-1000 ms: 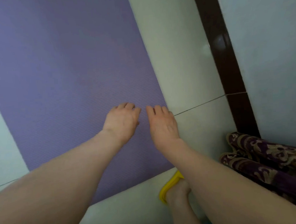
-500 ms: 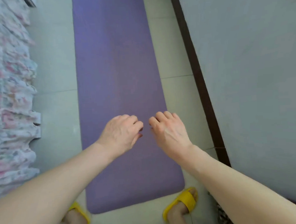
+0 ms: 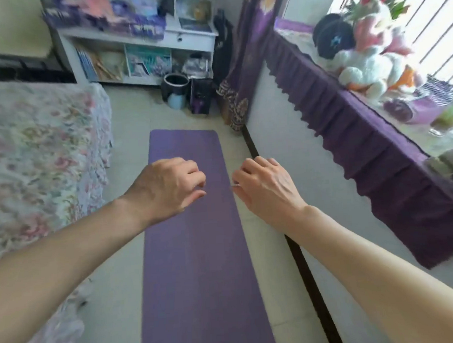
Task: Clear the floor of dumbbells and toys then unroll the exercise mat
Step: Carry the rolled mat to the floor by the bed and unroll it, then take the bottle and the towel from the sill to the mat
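Mat [image 3: 196, 252] lies flat toward twelve o'clock; my left hand [image 3: 168, 188] and right hand [image 3: 266, 184] hang loosely curled, empty; slipping on tile likely.

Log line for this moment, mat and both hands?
mat: flat, unrolled on floor | left hand: loosely curled, empty | right hand: loosely curled, empty | toys: on ledge

No text, label, brand, number or sign can be read anywhere in view. The books and boxes on the shelf [image 3: 143, 41] carry printed covers, but they are too blurred to make out any letters. The dark dumbbell plate [image 3: 334, 41] on the window ledge has a small pale mark on its face, too small and soft to tell as a logo or figure.
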